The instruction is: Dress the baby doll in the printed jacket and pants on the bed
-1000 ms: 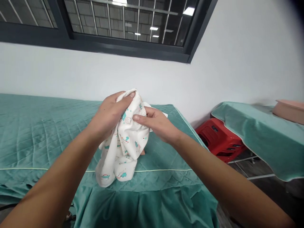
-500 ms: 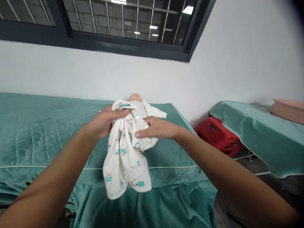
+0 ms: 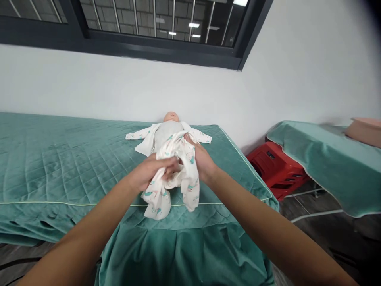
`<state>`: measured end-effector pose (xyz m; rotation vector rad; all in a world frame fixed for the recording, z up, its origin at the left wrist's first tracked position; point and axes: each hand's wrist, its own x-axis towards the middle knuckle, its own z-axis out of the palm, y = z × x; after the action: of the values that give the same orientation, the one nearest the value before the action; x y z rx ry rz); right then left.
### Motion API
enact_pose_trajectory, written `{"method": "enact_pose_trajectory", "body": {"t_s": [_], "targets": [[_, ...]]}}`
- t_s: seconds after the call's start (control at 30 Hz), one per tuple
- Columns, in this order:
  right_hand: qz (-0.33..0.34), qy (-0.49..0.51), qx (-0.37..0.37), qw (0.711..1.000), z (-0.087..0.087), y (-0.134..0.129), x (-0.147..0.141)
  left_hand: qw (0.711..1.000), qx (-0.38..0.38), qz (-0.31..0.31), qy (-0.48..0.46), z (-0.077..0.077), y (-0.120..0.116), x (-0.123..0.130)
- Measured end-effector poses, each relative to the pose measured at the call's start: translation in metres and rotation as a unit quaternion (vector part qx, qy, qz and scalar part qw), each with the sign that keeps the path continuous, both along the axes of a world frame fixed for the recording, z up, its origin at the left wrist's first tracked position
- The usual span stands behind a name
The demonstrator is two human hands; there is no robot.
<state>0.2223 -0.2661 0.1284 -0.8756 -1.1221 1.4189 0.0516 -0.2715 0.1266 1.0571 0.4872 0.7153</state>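
A bunched white printed garment (image 3: 190, 186) with two hanging legs is held above the front of a green quilted bed. My left hand (image 3: 157, 169) grips its left side, with the fingers at the opening in the cloth. On the other side, my right hand (image 3: 199, 157) is closed on the gathered fabric, its fingertips partly hidden. Behind the garment a baby doll (image 3: 171, 116) lies on its back, head toward the wall. An open white printed top (image 3: 145, 145) is spread around the doll's grey torso, sleeves out to both sides.
The green bed cover (image 3: 74, 159) stretches left and drapes over the front edge. To the right are a red plastic stool (image 3: 275, 169) and a green-draped table (image 3: 321, 159) bearing a pink basin (image 3: 364, 133). A wall with a barred window rises behind.
The garment has been gathered up and turned, its opening now showing between my hands. My left hand has moved right and down, and my right hand slightly right, uncovering more of the doll and top.
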Motion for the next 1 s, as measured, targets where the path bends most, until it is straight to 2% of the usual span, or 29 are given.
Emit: {"method": "enact_pose_trajectory", "body": {"t_s": [0.07, 0.13, 0.23, 0.33, 0.4, 0.47, 0.53, 0.6, 0.67, 0.73, 0.8, 0.87, 0.93, 1.0], "targets": [[0.011, 0.047, -0.031, 0.998, -0.012, -0.003, -0.004, 0.994, -0.036, 0.101, -0.036, -0.001, 0.003, 0.004], [0.021, 0.086, -0.053, 0.995, -0.02, -0.005, -0.007, 0.987, -0.063, 0.136, -0.049, -0.001, 0.004, 0.006], [-0.011, 0.113, -0.068, 0.991, -0.026, -0.003, -0.007, 0.991, -0.075, 0.106, -0.019, -0.005, 0.001, 0.005], [-0.076, 0.122, -0.068, 0.987, -0.024, -0.001, 0.001, 0.997, -0.053, 0.022, 0.06, -0.011, -0.007, 0.003], [-0.075, 0.102, -0.078, 0.989, -0.023, -0.003, 0.009, 0.994, -0.034, -0.029, 0.101, -0.015, -0.01, 0.002], [-0.042, 0.08, -0.091, 0.992, -0.024, -0.007, 0.015, 0.995, -0.031, -0.01, 0.092, -0.017, -0.011, 0.002], [0.007, 0.066, -0.086, 0.994, -0.024, -0.014, 0.018, 0.995, -0.046, 0.074, 0.04, -0.015, -0.008, 0.003], [0.083, 0.036, -0.074, 0.993, -0.023, -0.019, 0.016, 0.987, -0.062, 0.146, -0.009, -0.012, -0.003, 0.004], [0.181, -0.033, -0.072, 0.98, -0.02, -0.022, 0.012, 0.982, -0.072, 0.172, -0.028, -0.007, 0.001, 0.004], [0.237, -0.105, -0.078, 0.963, -0.018, -0.021, 0.007, 0.98, -0.082, 0.177, -0.027, -0.005, 0.003, 0.003], [0.213, -0.133, -0.083, 0.964, -0.017, -0.018, 0.003, 0.979, -0.097, 0.179, -0.024, -0.004, 0.002, 0.002], [0.136, -0.11, -0.079, 0.981, -0.017, -0.014, 0.001, 0.98, -0.115, 0.163, -0.017, -0.006, -0.002, 0.0], [0.055, -0.05, -0.067, 0.995, -0.018, -0.011, 0.002, 0.987, -0.122, 0.107, 0.012, -0.008, -0.008, 0.0], [0.008, 0.017, -0.056, 0.998, -0.02, -0.007, 0.005, 0.992, -0.114, 0.03, 0.047, -0.011, -0.012, 0.0]]}}
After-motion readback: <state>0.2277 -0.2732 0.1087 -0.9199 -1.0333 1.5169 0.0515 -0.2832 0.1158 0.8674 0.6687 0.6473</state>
